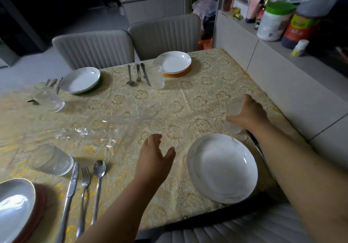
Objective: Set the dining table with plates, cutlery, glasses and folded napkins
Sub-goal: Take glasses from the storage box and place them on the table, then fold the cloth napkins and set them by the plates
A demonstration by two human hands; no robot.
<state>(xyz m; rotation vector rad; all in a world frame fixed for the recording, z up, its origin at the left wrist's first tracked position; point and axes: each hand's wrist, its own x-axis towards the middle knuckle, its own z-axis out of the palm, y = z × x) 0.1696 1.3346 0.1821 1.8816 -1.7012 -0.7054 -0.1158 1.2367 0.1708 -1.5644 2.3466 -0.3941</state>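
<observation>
Glass [234,117] stood on table [188,96] near right edge, just beyond near white plate [222,167]. I saw right hand [250,113] wrapped round it, thumb and fingers curled on its sides. Left hand [155,156] hovered over cloth beside plate, fingers relaxed, spread, holding nothing.

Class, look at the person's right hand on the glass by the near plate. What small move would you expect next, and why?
Probably letting go of the glass and drawing the right hand back. The glass already appears to stand on the tablecloth just beyond the near plate, as glasses stand by the other three plates. The left hand hovers open, holding nothing.
</observation>
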